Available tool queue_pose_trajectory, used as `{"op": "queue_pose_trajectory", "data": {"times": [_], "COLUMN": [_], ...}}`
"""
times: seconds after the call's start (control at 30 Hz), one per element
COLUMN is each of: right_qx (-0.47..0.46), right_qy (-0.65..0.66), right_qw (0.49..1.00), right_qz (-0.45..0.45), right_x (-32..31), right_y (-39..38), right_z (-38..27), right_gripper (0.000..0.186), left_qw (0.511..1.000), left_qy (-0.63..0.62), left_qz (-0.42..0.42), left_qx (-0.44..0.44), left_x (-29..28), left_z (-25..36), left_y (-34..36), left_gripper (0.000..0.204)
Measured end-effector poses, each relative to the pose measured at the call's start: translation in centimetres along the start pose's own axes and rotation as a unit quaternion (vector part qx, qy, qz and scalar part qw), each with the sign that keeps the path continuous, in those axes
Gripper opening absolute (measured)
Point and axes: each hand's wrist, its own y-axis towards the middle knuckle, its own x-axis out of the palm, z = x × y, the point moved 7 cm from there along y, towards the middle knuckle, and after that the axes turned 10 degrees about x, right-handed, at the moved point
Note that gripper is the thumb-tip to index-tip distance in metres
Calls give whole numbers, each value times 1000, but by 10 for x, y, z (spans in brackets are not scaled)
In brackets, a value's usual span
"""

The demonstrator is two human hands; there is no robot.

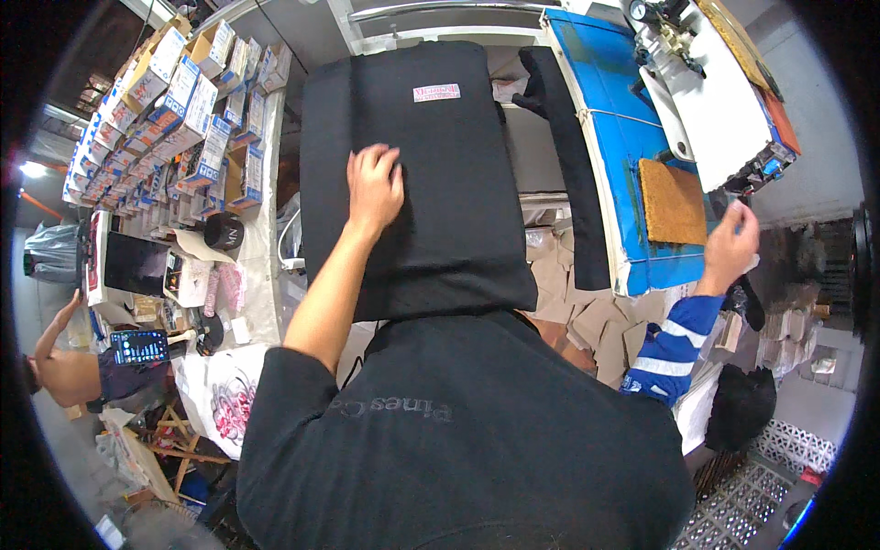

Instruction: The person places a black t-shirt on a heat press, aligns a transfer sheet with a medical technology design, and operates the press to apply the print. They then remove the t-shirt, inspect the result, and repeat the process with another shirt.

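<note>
My left hand (373,188) rests palm down on a black fabric panel (412,229) draped flat before me, its fingers bent and slightly apart, with nothing in them. Near the panel's top is a small pink-and-white label (435,93). Out to the right, my right hand (733,238) has its fingers curled together just below the white machine (720,101); what they hold, if anything, is too small to make out. Beside that hand lie a brown mat (674,202) and a blue board (607,73), with a long black strip (587,211) along the board's left side.
Stacked boxes (183,119) stand on the left bench, near a dark screen (133,266) and a lit device (139,346). Another person (73,367) is at far left. Cardboard pieces (577,321) lie below the work surface; a black cloth heap (738,408) sits at lower right.
</note>
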Motion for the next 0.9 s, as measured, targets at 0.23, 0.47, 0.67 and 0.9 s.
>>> {"op": "queue_pose_trajectory", "data": {"times": [0.23, 0.47, 0.67, 0.9], "right_qx": [-81, -78, -83, -87], "right_qy": [-138, -125, -119, -120], "right_qw": [987, 989, 988, 988], "right_qz": [15, 17, 42, 52], "right_x": [36, 37, 39, 43], "right_y": [-21, -26, -28, -27], "right_z": [-5, -11, -9, -7], "right_gripper": [47, 51, 50, 51], "left_qw": [995, 992, 992, 992], "left_qy": [64, 87, 85, 89], "left_qz": [-52, -41, -44, -51], "left_qx": [-51, -83, -77, -80], "left_x": [79, 103, 103, 101], "left_z": [-46, -57, -54, -51], "left_y": [82, 82, 82, 85], "left_gripper": [36, 33, 32, 31]}}
